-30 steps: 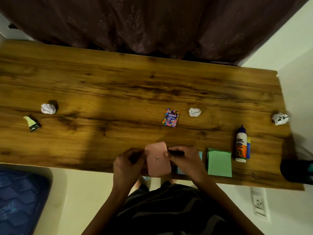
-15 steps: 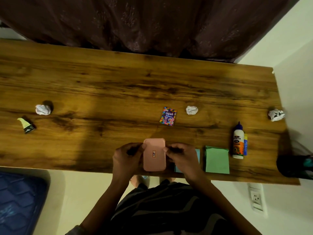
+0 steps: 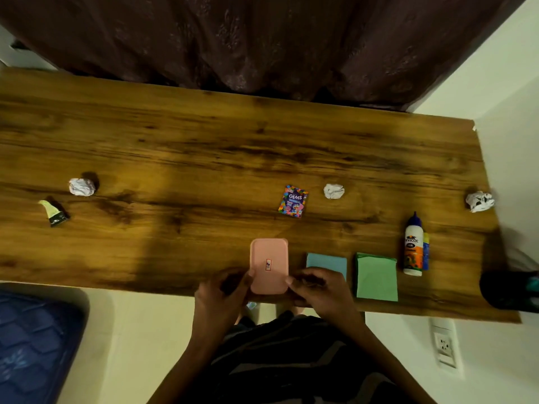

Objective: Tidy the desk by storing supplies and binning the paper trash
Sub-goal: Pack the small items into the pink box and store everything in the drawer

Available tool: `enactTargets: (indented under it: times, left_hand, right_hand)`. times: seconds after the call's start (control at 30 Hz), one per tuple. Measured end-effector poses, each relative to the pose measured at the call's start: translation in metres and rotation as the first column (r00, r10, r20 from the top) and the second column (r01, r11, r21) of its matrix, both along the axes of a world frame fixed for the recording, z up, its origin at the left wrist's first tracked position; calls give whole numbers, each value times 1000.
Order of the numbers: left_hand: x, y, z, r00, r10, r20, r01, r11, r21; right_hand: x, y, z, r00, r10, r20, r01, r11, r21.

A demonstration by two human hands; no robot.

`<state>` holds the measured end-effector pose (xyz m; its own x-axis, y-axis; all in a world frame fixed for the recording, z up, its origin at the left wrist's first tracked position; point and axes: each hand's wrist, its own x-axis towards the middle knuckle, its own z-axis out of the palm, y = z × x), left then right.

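A pink lidded box (image 3: 269, 263) lies flat at the desk's near edge. My left hand (image 3: 223, 293) grips its lower left side and my right hand (image 3: 319, 290) grips its lower right side. Right of the box lie a blue note pad (image 3: 328, 262), partly under my right hand, and a green note pad (image 3: 376, 277). A white glue bottle (image 3: 413, 246) with a blue cap stands beside them. Three crumpled paper balls sit on the desk: left (image 3: 82, 186), middle (image 3: 333, 191) and far right (image 3: 479, 201). A Gems packet (image 3: 293, 201) lies near the middle.
A small green and black wrapper (image 3: 54, 212) lies at the far left. A dark container (image 3: 510, 290) sits at the desk's right end. The wooden desk (image 3: 204, 147) backs onto a dark curtain (image 3: 262, 39). A blue mat (image 3: 32, 345) lies on the floor at left.
The pink box has gone from tilted in my hands to lying flat on the desk near its front edge. Both hands slid down to its lower corners.
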<state>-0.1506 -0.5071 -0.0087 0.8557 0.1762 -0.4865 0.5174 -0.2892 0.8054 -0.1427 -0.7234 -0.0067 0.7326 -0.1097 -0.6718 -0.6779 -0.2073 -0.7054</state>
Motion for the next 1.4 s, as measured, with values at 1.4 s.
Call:
enactTargets:
  times: [1.4]
  left_hand:
    - [-49,13,-60,719,-201,-665,-88,923,-374]
  right_hand:
    - [-102,-6,9,928,-321,-189,332,943,32]
